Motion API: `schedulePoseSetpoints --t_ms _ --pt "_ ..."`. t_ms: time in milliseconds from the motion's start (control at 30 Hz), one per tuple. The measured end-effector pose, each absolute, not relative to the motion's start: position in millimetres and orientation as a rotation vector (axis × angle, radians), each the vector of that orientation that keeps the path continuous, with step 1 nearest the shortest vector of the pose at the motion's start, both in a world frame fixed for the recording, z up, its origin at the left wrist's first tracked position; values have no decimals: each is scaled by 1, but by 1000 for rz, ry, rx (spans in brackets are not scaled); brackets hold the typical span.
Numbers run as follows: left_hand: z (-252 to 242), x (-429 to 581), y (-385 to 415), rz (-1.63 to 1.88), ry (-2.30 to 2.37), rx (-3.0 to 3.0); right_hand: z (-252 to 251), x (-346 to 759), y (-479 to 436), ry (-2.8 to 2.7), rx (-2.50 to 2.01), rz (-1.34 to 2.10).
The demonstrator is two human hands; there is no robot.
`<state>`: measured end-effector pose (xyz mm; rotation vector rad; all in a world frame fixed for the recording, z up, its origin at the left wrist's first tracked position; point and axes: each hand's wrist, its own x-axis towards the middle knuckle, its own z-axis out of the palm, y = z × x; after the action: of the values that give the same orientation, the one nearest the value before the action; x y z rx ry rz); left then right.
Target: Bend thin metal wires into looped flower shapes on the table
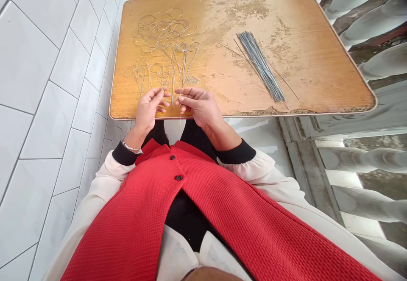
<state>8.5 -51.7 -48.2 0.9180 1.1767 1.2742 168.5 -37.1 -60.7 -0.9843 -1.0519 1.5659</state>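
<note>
A: What's in the right hand (199,105)?

B: Thin wire (180,118), pinched between thumb and finger, running toward the body. The left hand (148,111) is open just beside it, by the wooden desk's (302,82) near edge.

A red waffle-weave vest (222,226) fills the lower middle of the frame, marked by two black buttons (178,177), over a cream blouse (270,179) with black cuffs (244,154). A silver bracelet (132,147) shows at the cuff on the left. Above, an orange-brown wooden tabletop (254,14) is blotched with pale, worn patches, heaviest toward the upper right. Pale silvery looped wires (163,33) lie at its left, a dull grey wire bundle (260,65) at its right. White tiles (47,115) with grey grout lines form a staggered grid along the left; grey balusters (365,158) stripe the right.
</note>
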Motion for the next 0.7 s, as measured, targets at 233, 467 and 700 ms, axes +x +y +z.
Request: schedulePoseSetpoints --t_ms 233,467,700 --pt "-46 5 -50 1241 1229 968 -60 170 -36 -1062 -1009 1572" --pt "-42 -7 -40 1257 1190 961 -58 173 -17 -1092 -1057 1546" --pt "-43 -12 -33 1286 1171 957 -38 177 48 -1070 -1243 1384"
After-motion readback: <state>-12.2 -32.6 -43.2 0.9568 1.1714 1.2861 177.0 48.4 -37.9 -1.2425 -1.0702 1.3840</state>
